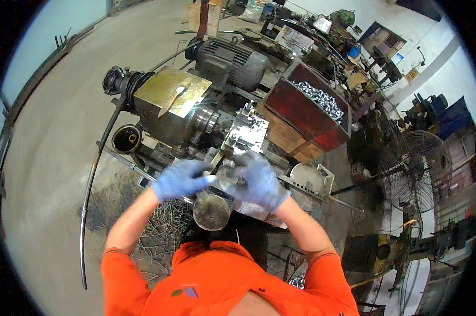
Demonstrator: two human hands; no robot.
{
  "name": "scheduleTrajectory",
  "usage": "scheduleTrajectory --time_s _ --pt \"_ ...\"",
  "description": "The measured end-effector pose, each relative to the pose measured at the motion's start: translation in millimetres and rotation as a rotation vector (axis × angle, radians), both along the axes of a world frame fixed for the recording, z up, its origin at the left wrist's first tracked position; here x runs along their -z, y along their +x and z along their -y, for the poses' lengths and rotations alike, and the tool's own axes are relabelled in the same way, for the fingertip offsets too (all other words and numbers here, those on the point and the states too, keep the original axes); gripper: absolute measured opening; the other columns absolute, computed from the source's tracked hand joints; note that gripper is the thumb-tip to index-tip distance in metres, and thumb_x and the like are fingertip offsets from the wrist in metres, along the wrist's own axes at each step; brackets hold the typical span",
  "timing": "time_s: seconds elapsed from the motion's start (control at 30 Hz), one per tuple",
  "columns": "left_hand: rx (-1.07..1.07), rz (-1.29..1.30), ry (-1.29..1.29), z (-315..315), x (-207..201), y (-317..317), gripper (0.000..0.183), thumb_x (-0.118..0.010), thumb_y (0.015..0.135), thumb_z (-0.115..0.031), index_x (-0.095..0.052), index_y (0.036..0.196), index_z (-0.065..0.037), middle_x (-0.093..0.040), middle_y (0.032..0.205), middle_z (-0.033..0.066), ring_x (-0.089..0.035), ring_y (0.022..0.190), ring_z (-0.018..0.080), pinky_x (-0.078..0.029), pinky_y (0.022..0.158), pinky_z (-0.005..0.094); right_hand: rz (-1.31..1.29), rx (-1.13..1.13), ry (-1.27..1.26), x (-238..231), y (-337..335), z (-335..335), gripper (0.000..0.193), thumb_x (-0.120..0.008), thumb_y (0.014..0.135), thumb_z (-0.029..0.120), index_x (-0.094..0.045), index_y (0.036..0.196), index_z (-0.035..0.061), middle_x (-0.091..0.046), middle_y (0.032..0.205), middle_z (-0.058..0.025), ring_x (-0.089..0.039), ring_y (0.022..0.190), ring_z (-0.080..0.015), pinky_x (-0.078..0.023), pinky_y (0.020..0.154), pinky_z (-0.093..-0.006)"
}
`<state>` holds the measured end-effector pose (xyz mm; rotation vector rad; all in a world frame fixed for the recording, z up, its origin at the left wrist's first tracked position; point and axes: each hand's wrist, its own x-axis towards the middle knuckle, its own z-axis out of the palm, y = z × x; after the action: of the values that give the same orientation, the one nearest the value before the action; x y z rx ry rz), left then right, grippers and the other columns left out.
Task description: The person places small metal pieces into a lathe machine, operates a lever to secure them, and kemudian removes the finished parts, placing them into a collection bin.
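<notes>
Both my hands wear light blue gloves with darkened fingertips. My left hand [181,180] is near the front of a lathe-like machine [167,118], its thumb and fingers apart with nothing clearly between them. Right of it, my right hand [261,183] is smeared by motion, fingers pointing left. Shiny metal shows between the two hands, too blurred to name. Just beyond them is a bright metal tool slide [251,131], facing the round spindle chuck [206,120]. A round grey disc [211,213] sits below my hands, close to my body.
A red bin [306,113] of small shiny metal parts stands on a wooden support at the machine's right. Behind is an electric motor [232,62]. A brush [173,100] lies on the brass-coloured cover. Metal shavings [164,226] litter the floor. A fan [417,168] stands at right.
</notes>
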<state>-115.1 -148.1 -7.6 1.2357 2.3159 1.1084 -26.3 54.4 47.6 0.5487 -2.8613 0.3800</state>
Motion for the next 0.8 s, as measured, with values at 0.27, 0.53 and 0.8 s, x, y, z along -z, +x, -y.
scheduleTrajectory --time_s 0.27,0.53,0.8 --pt "-0.834 -0.397 -0.612 202 0 -17 0.041 -0.058 0.079 -0.035 -0.058 0.11 -0.009 -0.064 0.081 0.0139 -0.062 0.076 0.0311 -0.047 0.068 0.0425 0.162 0.174 0.259 38 -125 -7 0.054 -0.054 0.073 0.055 -0.068 0.077 0.0034 -0.061 0.083 -0.0197 -0.055 0.091 -0.0341 -0.04 0.087 -0.0392" --pt "-1.115 -0.195 -0.62 297 38 21 0.036 -0.058 0.081 -0.033 -0.06 0.109 -0.01 -0.064 0.09 0.0151 -0.061 0.084 0.0287 -0.046 0.077 0.0393 0.243 0.175 -0.011 67 -148 -19 0.052 -0.06 0.07 0.052 -0.065 0.077 0.0005 -0.061 0.076 -0.0217 -0.06 0.073 -0.0346 -0.048 0.07 -0.0397" --pt "-1.14 -0.169 -0.682 288 35 42 0.041 -0.054 0.081 -0.04 -0.06 0.109 -0.012 -0.065 0.088 0.0144 -0.061 0.086 0.0303 -0.046 0.078 0.0403 0.233 0.175 0.064 66 -164 -10 0.041 -0.063 0.072 0.048 -0.069 0.082 0.0089 -0.065 0.076 -0.0152 -0.063 0.072 -0.0301 -0.049 0.07 -0.0353"
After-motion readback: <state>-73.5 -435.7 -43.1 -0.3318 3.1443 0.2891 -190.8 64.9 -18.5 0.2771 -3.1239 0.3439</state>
